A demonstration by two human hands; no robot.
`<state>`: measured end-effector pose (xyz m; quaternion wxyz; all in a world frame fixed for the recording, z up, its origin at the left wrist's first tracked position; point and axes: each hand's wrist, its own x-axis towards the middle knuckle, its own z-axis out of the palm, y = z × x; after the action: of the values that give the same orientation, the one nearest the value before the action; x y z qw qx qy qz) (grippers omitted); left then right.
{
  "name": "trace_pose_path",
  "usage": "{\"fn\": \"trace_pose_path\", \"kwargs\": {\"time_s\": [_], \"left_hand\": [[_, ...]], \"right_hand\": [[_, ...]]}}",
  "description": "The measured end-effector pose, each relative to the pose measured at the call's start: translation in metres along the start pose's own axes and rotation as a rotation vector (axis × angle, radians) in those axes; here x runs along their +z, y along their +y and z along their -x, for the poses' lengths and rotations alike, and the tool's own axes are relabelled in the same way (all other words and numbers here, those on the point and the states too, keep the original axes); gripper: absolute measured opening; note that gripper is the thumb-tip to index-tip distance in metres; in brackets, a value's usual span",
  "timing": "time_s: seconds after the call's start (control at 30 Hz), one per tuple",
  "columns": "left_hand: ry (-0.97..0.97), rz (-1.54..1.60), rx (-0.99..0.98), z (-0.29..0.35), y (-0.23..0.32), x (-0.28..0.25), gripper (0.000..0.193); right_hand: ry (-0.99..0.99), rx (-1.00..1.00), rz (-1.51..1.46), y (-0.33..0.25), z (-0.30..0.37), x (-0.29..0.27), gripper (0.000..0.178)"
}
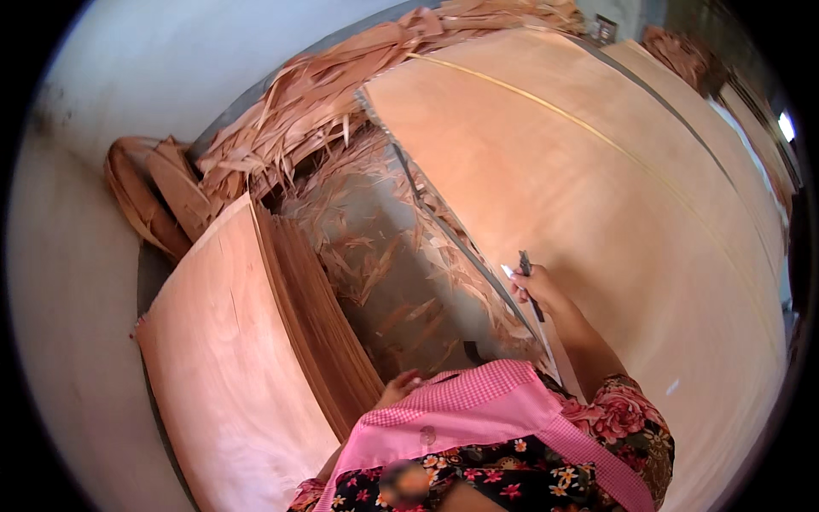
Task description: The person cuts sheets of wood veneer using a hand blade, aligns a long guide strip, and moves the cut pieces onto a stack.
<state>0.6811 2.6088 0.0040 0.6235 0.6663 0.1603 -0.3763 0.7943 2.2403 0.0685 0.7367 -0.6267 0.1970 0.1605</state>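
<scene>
My right hand (537,288) is closed round a slim dark tool (525,263) that looks like a knife; its exact kind is unclear. A small white piece (508,270) shows at the same fingers. That hand is over the near left edge of a wide stack of pale wood veneer sheets (546,154). Low in the view, my left hand (401,389) is beside the pink checked apron (503,384), close to a second veneer stack (230,316) on the left. Its fingers are partly hidden, and nothing shows clearly in them.
Torn veneer strips (307,94) are heaped along the wall behind the stacks. Between the stacks, scraps (371,264) litter the grey floor (375,205). A yellow strip (546,107) and a dark band (657,98) run across the large stack. A pale wall (77,239) borders the left.
</scene>
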Motion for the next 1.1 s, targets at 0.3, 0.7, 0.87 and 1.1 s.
{"fn": "trace_pose_path", "kwargs": {"time_s": [0.3, 0.7, 0.87, 1.1], "left_hand": [[0.551, 0.012, -0.132, -0.17, 0.052, -0.235, 0.026], [0.161, -0.428, 0.66, -0.484, 0.456, -0.441, 0.031], [0.113, -1.155, 0.482, -0.563, 0.542, -0.514, 0.04], [-0.139, -1.559, 0.086, -0.687, 0.671, -0.635, 0.048]], "right_hand": [[0.027, -0.041, 0.072, -0.119, -0.287, 0.133, 0.008], [0.334, -0.001, -0.34, -0.275, -0.576, 0.219, 0.009], [0.512, -0.163, -0.546, -0.325, -0.725, 0.184, 0.009], [0.649, -0.182, -0.645, -0.386, -0.889, 0.184, 0.013]]}}
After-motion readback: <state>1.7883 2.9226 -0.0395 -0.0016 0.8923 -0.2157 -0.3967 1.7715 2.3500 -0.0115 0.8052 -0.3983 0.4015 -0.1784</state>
